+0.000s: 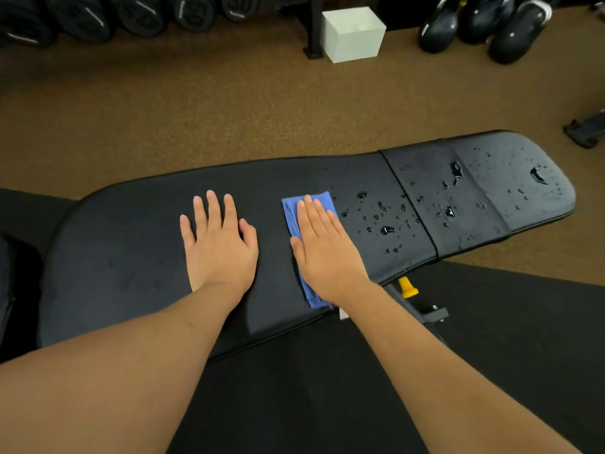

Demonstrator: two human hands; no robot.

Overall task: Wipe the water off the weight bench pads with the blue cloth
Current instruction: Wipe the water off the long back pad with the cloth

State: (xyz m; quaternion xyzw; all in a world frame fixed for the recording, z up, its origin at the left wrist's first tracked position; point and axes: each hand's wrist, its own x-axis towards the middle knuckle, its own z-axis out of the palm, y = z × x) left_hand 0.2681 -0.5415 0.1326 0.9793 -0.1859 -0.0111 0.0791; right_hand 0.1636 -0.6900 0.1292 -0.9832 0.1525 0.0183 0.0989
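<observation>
A long black back pad [137, 224] runs across the view, with a shorter seat pad [484, 191] joined at its right end. My right hand [324, 247] presses flat, fingers straight, on the folded blue cloth [291, 211] lying on the back pad. Water drops [379, 217] bead on the back pad just right of the cloth. More water drops and small puddles [456, 170] cover the seat pad. My left hand [219, 244] rests flat with fingers spread on the dry-looking pad to the left of the cloth.
A yellow adjustment knob [407, 286] sticks out of the bench frame below the pads' joint. Brown carpet [229, 109] lies beyond the bench, with a white box [353, 34], a dumbbell rack [98, 18] and kettlebells [484, 24] at the back. A black mat [327, 388] is underfoot.
</observation>
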